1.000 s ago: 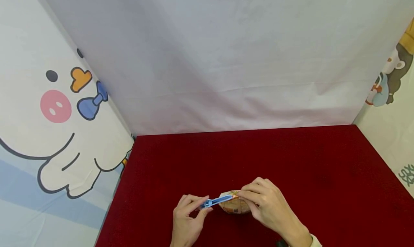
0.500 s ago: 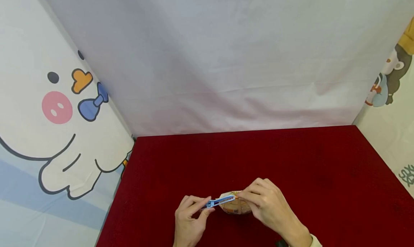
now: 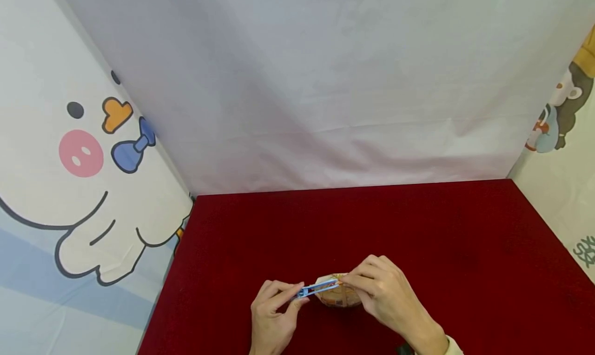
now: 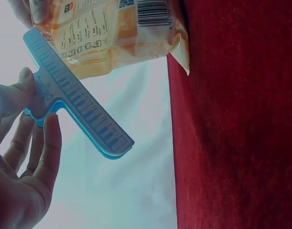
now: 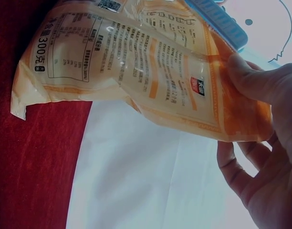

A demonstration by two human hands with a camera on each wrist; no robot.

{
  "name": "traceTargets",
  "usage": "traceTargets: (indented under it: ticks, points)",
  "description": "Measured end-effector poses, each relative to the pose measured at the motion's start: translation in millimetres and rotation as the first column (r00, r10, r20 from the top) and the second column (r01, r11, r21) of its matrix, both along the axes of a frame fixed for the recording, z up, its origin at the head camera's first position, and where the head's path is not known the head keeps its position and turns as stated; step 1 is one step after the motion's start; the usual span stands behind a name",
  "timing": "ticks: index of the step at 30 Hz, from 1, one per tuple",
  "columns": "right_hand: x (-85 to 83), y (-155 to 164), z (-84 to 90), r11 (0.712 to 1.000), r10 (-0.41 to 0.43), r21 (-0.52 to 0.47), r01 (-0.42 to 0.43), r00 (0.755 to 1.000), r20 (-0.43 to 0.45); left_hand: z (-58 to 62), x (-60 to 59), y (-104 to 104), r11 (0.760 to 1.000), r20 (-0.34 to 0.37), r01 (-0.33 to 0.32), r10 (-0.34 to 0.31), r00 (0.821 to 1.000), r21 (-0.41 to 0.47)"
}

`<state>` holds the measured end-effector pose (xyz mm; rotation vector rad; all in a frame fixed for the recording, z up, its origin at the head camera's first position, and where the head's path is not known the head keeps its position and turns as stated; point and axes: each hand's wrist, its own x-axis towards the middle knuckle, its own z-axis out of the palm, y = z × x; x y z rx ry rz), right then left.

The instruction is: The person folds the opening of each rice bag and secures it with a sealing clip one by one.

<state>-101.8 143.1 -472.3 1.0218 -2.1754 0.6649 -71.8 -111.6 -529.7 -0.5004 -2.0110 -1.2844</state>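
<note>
My left hand [image 3: 274, 313] pinches the handle of a long blue bag clip [image 4: 79, 98] between thumb and fingers. In the head view the clip's two bars stand parted, with their far end at the top of an orange and cream food bag [image 3: 339, 297]. My right hand [image 3: 392, 299] pinches the bag's top corner, thumb on the printed side. Black print covers the bag [image 5: 136, 71] in the right wrist view, where the blue clip [image 5: 222, 24] lies along its upper edge. The bag stands upright, its lower end at the red surface.
A red cloth-covered table [image 3: 418, 231] spreads under both hands. Behind it hangs a pale backdrop [image 3: 325, 86]; cartoon-printed panels stand at the left [image 3: 37, 138] and right. A small dark object [image 3: 405, 349] shows by my right wrist.
My left hand and the clip have shifted slightly right, and the clip's bars are parted more widely. My right hand stays nearly still on the bag's top.
</note>
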Motion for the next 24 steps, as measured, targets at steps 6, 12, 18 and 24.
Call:
traceTargets:
  ticks: [6, 12, 18, 24]
  points:
    - [-0.5, 0.9, -0.8, 1.0, 0.004, 0.003, -0.004, 1.0, 0.002, 3.3, 0.8, 2.6, 1.0, 0.026, 0.005, -0.005, 1.0, -0.016]
    - [-0.9, 1.7, -0.7, 1.0, 0.002, 0.005, -0.002, 1.0, -0.003, 5.9, -0.9, 3.7, 0.999, 0.024, 0.009, -0.008, 1.0, -0.041]
    - [-0.4, 2.8, 0.4, 1.0, -0.002, 0.008, 0.002, 1.0, -0.002, 4.6, -3.4, 3.8, 0.999, 0.036, 0.032, -0.031, 0.999, -0.03]
    - [0.1, 3.5, 1.8, 1.0, 0.001, 0.008, -0.001, 1.0, -0.001, 4.6, -4.5, 5.0, 0.999, 0.063, 0.037, -0.035, 0.997, -0.022]
